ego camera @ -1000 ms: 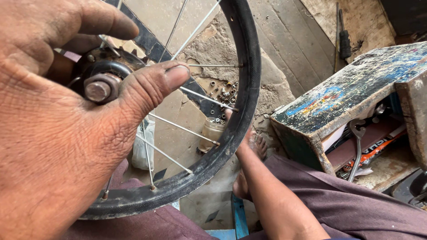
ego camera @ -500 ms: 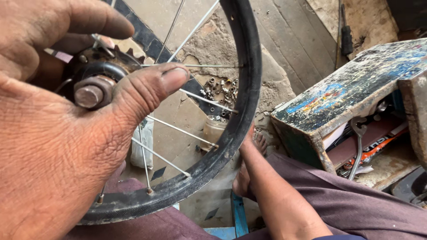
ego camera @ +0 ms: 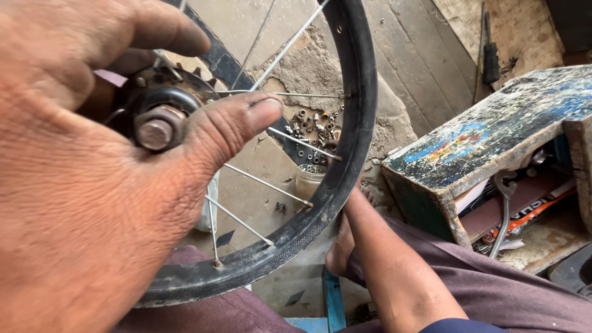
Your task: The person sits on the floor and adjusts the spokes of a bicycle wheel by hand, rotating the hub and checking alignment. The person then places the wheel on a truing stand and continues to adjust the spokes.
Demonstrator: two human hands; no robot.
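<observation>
soft even daylight, near hand blurry

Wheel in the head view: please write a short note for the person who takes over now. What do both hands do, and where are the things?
Left hand: fingers and thumb closed around the hub, beside the axle nut.
Right forearm: reaches to the wheel rim; its hand is hidden behind the rim, so the grip is unclear.
Things: small loose nuts on the floor behind the spokes; wrench inside the painted wooden box.
Done: spokes sit in the rim, nut is on the axle.
Left: rim has no tyre.
</observation>
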